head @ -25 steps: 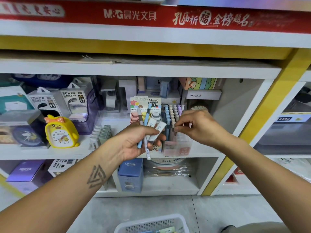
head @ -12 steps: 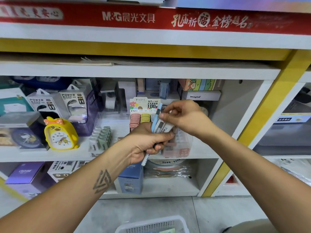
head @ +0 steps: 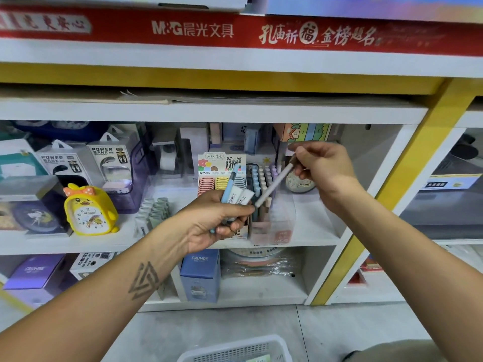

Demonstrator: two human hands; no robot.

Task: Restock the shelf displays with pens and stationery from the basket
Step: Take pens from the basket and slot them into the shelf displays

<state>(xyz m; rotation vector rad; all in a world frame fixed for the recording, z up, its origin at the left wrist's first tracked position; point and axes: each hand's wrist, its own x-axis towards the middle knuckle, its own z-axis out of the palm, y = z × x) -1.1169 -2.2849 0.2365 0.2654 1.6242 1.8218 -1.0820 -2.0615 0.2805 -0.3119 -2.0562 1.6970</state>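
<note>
The right hand (head: 322,169) has drawn one white pen (head: 274,185) up and away from the bunch, its fingers pinching the upper end so the pen slants down toward the pen display box (head: 264,205) on the middle shelf (head: 313,231). The left hand (head: 217,222) stays clenched round the remaining pens (head: 236,195), a pale blue one and two white-capped ones fanning upward. The white basket (head: 235,351) sits on the floor below

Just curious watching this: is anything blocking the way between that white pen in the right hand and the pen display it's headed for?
Nothing visible does. The white pen angles down toward the pen display, tip just above its pens.
</note>
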